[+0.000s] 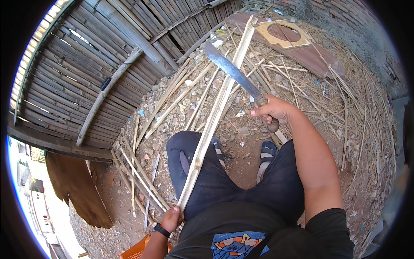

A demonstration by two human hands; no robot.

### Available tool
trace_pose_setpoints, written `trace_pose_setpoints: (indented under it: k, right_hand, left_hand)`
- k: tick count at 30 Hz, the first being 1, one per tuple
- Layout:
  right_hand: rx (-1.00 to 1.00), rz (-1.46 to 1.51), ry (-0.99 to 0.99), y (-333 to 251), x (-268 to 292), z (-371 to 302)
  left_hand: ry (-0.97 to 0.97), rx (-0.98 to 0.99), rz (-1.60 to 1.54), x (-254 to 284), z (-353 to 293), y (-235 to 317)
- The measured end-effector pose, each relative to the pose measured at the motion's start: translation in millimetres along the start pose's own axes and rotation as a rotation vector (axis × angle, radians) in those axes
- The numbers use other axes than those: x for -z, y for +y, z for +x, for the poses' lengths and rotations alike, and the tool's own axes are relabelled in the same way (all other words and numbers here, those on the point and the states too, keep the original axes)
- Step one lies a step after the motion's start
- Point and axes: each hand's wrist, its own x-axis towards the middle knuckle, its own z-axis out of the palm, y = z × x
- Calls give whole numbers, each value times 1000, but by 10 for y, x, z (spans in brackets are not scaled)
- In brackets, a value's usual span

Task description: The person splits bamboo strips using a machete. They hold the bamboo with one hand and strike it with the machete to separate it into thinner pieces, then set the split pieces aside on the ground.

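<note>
A long split bamboo strip (213, 114) slants across my left thigh, its pale inner face up and its far end raised toward the top of the view. Its near end is in my left hand (171, 219), whose fingers wrap round it at my left hip. My right hand (276, 111) grips the wooden handle of a machete (235, 72) above my right knee. The wide, curved blade points up and to the left and crosses over the strip. Whether the blade touches the bamboo I cannot tell.
Several bamboo strips (180, 103) lie on the stony ground ahead and to the left. A board with a round hole (265, 31) rests on a reddish slab (319, 58) at the far right. A bamboo wall (56, 82) stands left; an orange basket (136, 249) is by my left arm.
</note>
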Motion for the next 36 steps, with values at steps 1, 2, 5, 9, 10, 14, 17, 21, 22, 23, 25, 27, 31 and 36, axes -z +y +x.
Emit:
trace_pose_setpoints:
  k: [1,2,5,9,10,14,17,21,22,23,25,27,31,36]
  right_hand:
    - [13,-13,42,13,-18,12]
    - [-42,-150,-15,31,-48,11]
    - [-157,-513,-153,41,-358,8]
    - [-124,-700,-191,-78,-526,-8]
    - [-102,-696,-185,-85,-429,4]
    - [9,-194,48,-84,-96,-32]
    - [-34,-172,10,-37,-47,43]
    - [-139,-557,-234,-111,-476,-94]
    - [-139,-587,-230,-165,-547,-136]
    - [-139,-617,-225,-198,-576,-159]
    - [-62,-510,-122,-260,-449,-169]
    - [11,-315,-14,-358,-317,-254]
    - [153,-90,85,-343,-46,-254]
    - [51,-358,-5,-246,-222,-242]
  left_hand:
    - [-24,3,-12,16,-7,-2]
    - [-50,6,-23,35,-3,13]
    - [-45,75,-48,37,-62,77]
    - [-12,83,-123,-32,-92,-25]
    - [-16,69,-98,-19,-70,-40]
    - [-15,10,-31,19,-29,-53]
    - [-18,5,-37,-1,-42,-19]
    - [23,-13,-22,-57,-147,44]
    - [43,-21,-4,-74,-200,64]
    - [91,-31,-9,-103,-254,90]
    - [79,-100,-11,-104,-251,242]
    - [68,-105,42,-88,-242,616]
    - [18,-169,54,18,-15,881]
    - [44,-126,106,-100,260,1232]
